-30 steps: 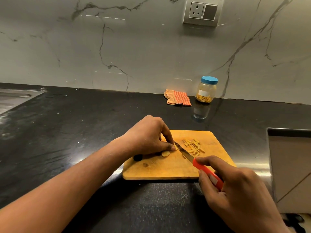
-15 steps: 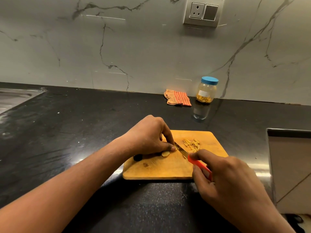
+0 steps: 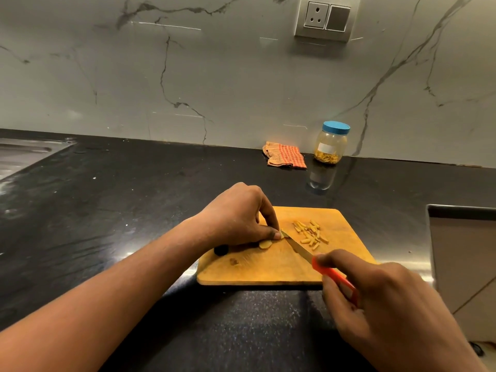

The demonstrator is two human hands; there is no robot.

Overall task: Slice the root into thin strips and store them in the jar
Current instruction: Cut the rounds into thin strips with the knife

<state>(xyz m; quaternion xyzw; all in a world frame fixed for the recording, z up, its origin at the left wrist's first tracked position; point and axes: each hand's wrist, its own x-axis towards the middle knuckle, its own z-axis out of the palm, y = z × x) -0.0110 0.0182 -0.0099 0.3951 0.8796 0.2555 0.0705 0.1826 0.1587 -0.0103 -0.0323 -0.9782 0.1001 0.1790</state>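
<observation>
A person's view down onto a black counter (image 3: 107, 216), with a wooden cutting board (image 3: 268, 268) at lower centre of the frame. The step in hand appears to be cutting a small piece of root into thin strips.

The left hand (image 3: 236, 218), at centre frame, bends over the left part of the board. Its curled fingertips pinch the root piece (image 3: 282, 234) down against the wood. A pale loose slice (image 3: 265, 244) lies just below the thumb.

The right hand (image 3: 389, 299), at lower right, is wrapped firmly around the orange handle of a knife (image 3: 298, 247), forefinger reaching towards the blade. The blade slants up and left across the board, and its tip meets the root right beside the left fingertips.

To do this well, the fingertips should probably stay tucked back from the edge, since the piece is small and the blade sits very close. Narrow, even cuts with the tip kept down on the board would likely give thin strips.

A small heap of cut strips (image 3: 310, 233) lies to the right of the blade, near it. The jar (image 3: 331, 143), blue lid on and yellow strips at its bottom, stands well apart at upper right of centre, against the marble wall, beside a checked orange cloth (image 3: 284, 154). The lid will need removing before storing.
</observation>
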